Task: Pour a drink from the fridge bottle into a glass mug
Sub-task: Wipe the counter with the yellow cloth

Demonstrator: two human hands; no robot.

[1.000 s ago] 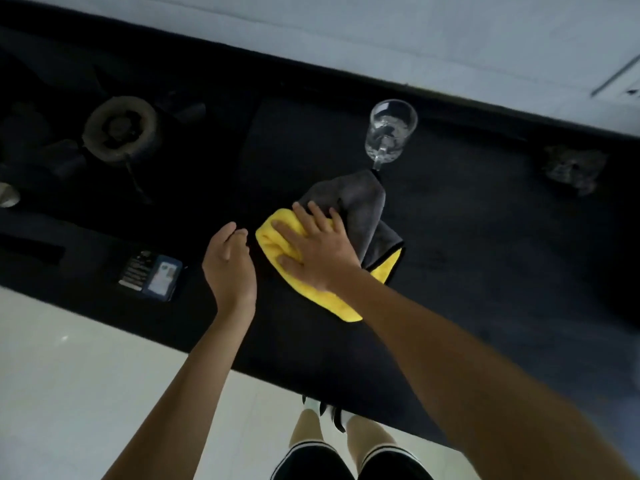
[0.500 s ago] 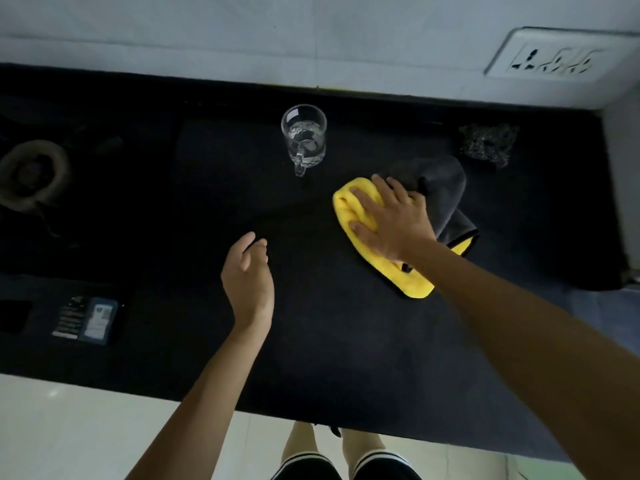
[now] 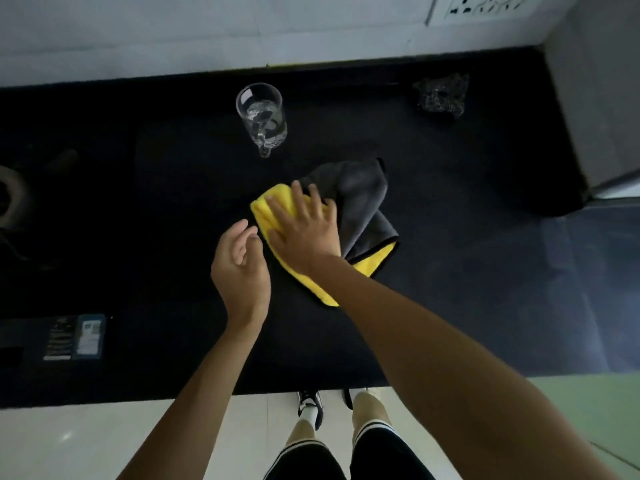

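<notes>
A clear glass mug (image 3: 262, 117) with liquid in it stands upright on the black counter (image 3: 467, 271), its handle toward me. Just in front of it lies a yellow and grey cloth (image 3: 360, 209). My right hand (image 3: 304, 230) presses flat on the yellow part of the cloth with fingers spread. My left hand (image 3: 240, 268) hovers close to the left of it, fingers loosely curled, holding nothing. No bottle is in view.
A dark crumpled scrubber (image 3: 440, 97) lies at the back right near the wall. A small printed card or packet (image 3: 74, 337) sits at the front left. A stove burner (image 3: 10, 199) shows at the left edge. A grey wall block (image 3: 595, 98) bounds the counter's right end.
My right hand has slid the cloth leftward, back toward the spot in front of the mug. My left hand now sits right beside it. The view has shifted.
</notes>
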